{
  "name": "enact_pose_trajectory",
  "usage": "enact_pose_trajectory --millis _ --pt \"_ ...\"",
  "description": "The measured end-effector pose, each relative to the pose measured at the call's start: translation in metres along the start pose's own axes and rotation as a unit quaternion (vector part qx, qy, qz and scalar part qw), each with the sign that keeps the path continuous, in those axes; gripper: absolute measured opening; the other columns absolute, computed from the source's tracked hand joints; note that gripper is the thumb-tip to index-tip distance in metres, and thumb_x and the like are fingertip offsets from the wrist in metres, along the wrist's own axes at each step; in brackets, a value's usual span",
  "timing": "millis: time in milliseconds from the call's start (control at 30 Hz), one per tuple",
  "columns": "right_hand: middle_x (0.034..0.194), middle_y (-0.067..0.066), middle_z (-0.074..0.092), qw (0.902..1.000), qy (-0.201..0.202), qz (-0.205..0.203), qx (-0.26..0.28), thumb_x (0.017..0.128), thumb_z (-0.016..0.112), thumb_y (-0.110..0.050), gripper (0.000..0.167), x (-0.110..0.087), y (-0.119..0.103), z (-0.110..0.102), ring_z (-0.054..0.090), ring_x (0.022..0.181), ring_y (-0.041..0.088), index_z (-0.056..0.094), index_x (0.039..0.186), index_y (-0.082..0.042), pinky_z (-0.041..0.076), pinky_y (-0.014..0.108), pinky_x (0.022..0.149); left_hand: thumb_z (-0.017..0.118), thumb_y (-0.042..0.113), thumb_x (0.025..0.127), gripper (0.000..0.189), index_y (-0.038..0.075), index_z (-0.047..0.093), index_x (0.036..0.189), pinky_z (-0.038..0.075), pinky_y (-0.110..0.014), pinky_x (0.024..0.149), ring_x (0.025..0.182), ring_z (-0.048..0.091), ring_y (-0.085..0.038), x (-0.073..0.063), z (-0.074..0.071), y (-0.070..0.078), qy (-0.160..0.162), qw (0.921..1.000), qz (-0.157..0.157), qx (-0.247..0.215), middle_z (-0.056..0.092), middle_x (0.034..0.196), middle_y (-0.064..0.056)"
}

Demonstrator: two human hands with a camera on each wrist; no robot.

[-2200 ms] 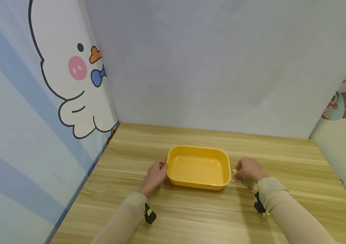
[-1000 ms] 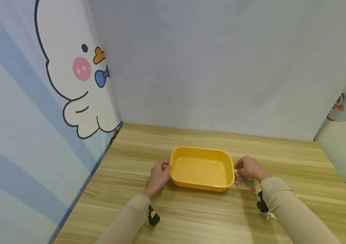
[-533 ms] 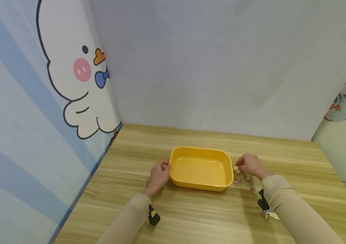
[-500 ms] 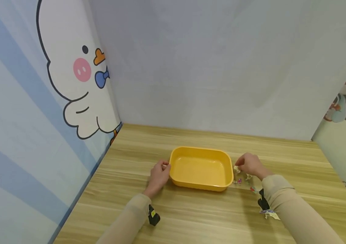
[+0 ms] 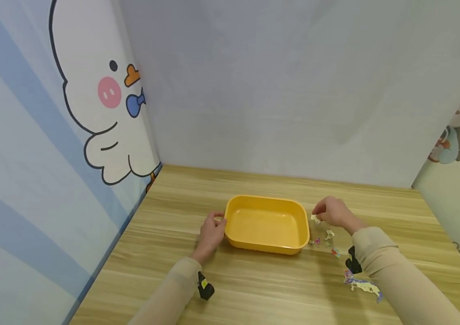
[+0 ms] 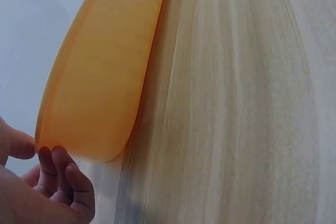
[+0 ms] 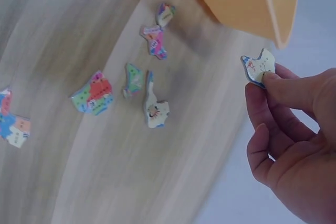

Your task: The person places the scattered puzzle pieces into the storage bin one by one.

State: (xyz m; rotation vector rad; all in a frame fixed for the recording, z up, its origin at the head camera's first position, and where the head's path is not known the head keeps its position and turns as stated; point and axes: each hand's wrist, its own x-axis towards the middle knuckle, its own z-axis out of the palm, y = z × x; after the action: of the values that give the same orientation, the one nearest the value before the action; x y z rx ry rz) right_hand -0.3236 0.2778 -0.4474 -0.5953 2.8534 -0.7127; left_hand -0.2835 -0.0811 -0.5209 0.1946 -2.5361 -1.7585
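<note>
A yellow rectangular plastic basin [image 5: 268, 248] stands on the table with nothing inside. My left hand [image 5: 211, 234] pinches its left rim; in the left wrist view the thumb is outside and the fingertips [image 6: 60, 156] meet the edge. Beyond the basin's right end, my right hand [image 5: 336, 213] holds a small cream-and-blue map puzzle piece [image 7: 258, 67] between thumb and fingers, raised above the table. Below it lie several loose puzzle pieces: a cream one with a long stem [image 7: 156, 111], a green one [image 7: 133, 80], a pink one [image 7: 154, 41] and a red-and-green one [image 7: 95, 94].
A longer cream puzzle piece with purple edges [image 5: 363, 285] lies beside my right forearm. The wood-grain table [image 5: 254, 289] meets a grey back wall [image 5: 278, 99], with a printed cartoon panel [image 5: 104, 135] at the left.
My right hand has lifted a puzzle piece off the table and moved slightly up and away, uncovering the pieces under it and the forearm. The left hand keeps its grip on the basin.
</note>
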Motion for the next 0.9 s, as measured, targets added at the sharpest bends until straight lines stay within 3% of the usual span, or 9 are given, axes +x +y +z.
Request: enact_pose_trajectory --millis 567,900 --pt "0.078 0.004 0.065 0.9996 -0.002 0.024 0.016 0.087 0.06 0.001 0.009 0.018 -0.022 -0.009 0.057 0.07 0.019 0.068 0.089 0.0 0.049 0.039 0.066 0.053 0.013 0.096 0.028 0.001 0.059 0.12 0.042 -0.027 0.053 0.059 0.051 -0.015 0.002 -0.001 -0.003 -0.012 0.9999 0.012 0.001 0.056 0.071 -0.007" --pt "0.076 0.003 0.064 0.9998 -0.011 -0.015 0.009 0.085 0.06 0.004 0.01 0.036 -0.048 0.005 0.056 0.069 0.018 0.069 0.086 0.0 0.049 0.036 0.066 0.053 0.011 0.096 0.028 0.001 0.059 0.122 0.041 -0.027 0.052 0.057 0.05 -0.014 0.0 -0.002 0.001 -0.008 0.9997 0.023 0.001 0.056 0.07 -0.007"
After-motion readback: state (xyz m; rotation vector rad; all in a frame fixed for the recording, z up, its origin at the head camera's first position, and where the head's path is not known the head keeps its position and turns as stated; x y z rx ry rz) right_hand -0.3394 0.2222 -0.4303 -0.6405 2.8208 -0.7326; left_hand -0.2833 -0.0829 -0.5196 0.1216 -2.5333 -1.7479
